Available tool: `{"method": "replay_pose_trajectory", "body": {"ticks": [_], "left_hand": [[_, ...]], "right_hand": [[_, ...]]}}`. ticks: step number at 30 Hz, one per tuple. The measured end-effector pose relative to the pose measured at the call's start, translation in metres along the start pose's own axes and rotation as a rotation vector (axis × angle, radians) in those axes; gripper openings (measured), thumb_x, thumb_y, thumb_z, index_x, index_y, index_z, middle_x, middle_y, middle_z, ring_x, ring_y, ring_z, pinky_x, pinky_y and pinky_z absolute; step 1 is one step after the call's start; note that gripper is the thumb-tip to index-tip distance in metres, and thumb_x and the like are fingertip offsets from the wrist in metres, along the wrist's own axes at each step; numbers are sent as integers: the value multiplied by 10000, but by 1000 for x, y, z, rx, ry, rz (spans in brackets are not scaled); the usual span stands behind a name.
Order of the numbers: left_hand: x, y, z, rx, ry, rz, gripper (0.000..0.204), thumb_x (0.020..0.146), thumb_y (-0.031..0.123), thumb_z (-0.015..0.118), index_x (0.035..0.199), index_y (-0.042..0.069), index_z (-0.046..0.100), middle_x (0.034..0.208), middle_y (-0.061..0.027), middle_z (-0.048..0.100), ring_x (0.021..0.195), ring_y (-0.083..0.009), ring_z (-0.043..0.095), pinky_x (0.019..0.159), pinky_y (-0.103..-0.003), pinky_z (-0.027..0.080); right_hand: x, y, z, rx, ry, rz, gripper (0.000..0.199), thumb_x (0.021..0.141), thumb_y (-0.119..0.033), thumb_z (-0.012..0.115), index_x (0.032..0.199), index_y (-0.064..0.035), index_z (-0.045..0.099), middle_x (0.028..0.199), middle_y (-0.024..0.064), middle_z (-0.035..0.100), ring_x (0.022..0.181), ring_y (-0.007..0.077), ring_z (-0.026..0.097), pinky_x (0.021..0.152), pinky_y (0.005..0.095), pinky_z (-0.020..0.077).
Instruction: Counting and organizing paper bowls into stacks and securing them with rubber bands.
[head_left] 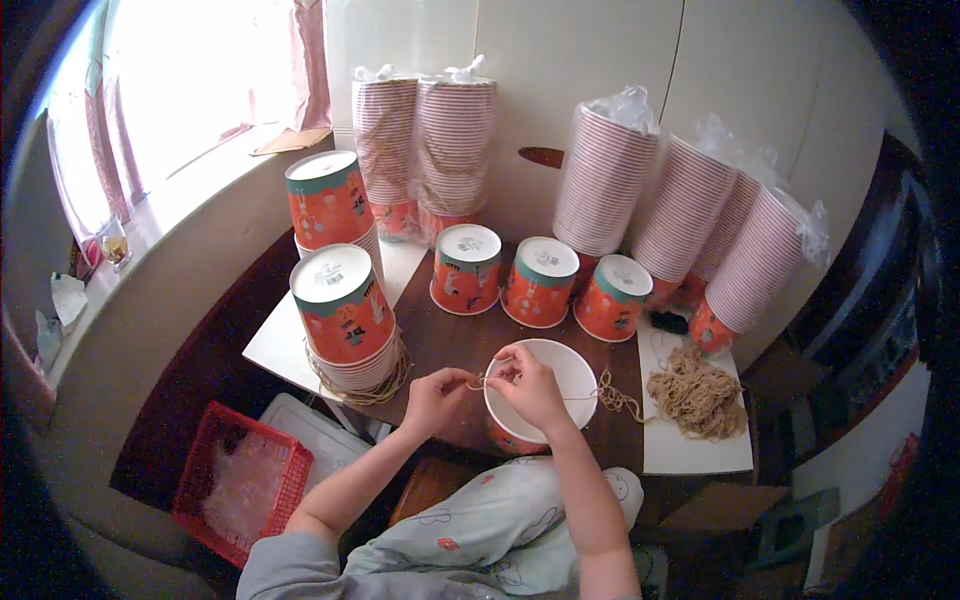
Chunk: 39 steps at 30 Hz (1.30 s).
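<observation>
Down at half past eight from the open tub [572, 372], a red lattice basket [292, 490] of hard plastic cradles crumpled, filmy plastic [243, 482]. Towards ten o'clock I see a near stack [345, 325] of upturned tubs, orange and green on the smooth topmost one, with coarse fibre coils [400, 375] looped round its lowest rims; at half past ten a farther stack [328, 208] rises behind it. By eleven, two tall columns [455, 140] of nested, finely ridged rims stand in clear, knotted bags.

At nine o'clock, just beside the tub, the left hand [437, 398] pinches a thin, hairy strand of tan twine [578, 400]. The right hand [532, 385] grips the same strand between thumb and finger, nearly meeting the left over the nine o'clock rim; the twine crosses the round white mouth towards three. The open tub itself sits upright at the near edge of the brown tabletop [630, 440].

Three upturned tubs [540, 285], tapered, with flat white bases, stand at eleven, twelve and one. More bagged columns [685, 210] lean between half past twelve and two. At three, a shaggy twine heap [700, 395] sprawls on a smooth white panel [700, 458].
</observation>
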<state>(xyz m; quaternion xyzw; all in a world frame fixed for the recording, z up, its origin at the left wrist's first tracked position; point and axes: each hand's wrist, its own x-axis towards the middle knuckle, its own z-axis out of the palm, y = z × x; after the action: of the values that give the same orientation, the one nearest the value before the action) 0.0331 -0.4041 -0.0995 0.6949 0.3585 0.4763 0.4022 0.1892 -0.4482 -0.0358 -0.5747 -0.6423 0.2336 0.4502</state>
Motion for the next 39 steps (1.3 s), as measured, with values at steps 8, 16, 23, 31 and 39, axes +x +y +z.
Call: {"method": "replay_pose_trajectory", "body": {"ticks": [8, 16, 23, 31, 39], "left_hand": [[8, 14, 0, -93, -54, 32, 119, 754, 31, 579, 866, -1, 605, 788, -71, 629, 739, -101, 585, 669, -231, 470], [8, 20, 0, -245, -156, -17, 147, 767, 72, 600, 881, -18, 579, 795, -47, 608, 719, -86, 559, 659, -216, 463], [7, 15, 5, -277, -135, -45, 177, 768, 125, 624, 873, -3, 564, 766, -35, 594, 692, -71, 545, 614, -207, 452], [9, 21, 4, -300, -101, -84, 119, 768, 86, 609, 826, 11, 538, 751, -25, 577, 682, -65, 529, 596, -192, 434], [14, 13, -3, -1001, -260, -454, 119, 775, 36, 558, 871, 65, 494, 801, -42, 591, 662, -92, 544, 528, -174, 405]], "right_hand": [[0, 4, 2, 9, 12, -13, 280, 686, -95, 653, 913, -45, 495, 754, 80, 614, 699, 196, 604, 638, 299, 474], [0, 3, 1, -3, 50, -13, 261, 690, -93, 651, 893, -45, 494, 748, 86, 609, 698, 205, 605, 627, 305, 478], [1, 0, 2, 0, 22, 23, 247, 685, -67, 654, 862, -22, 489, 755, 77, 592, 703, 154, 592, 638, 267, 468], [0, 5, 2, 14, 39, -29, 249, 694, -86, 647, 881, -36, 491, 733, 88, 603, 677, 193, 598, 616, 300, 474], [-1, 5, -3, -28, -53, -56, 171, 710, -91, 633, 840, -22, 545, 724, 51, 588, 665, 126, 586, 609, 256, 470]]}}
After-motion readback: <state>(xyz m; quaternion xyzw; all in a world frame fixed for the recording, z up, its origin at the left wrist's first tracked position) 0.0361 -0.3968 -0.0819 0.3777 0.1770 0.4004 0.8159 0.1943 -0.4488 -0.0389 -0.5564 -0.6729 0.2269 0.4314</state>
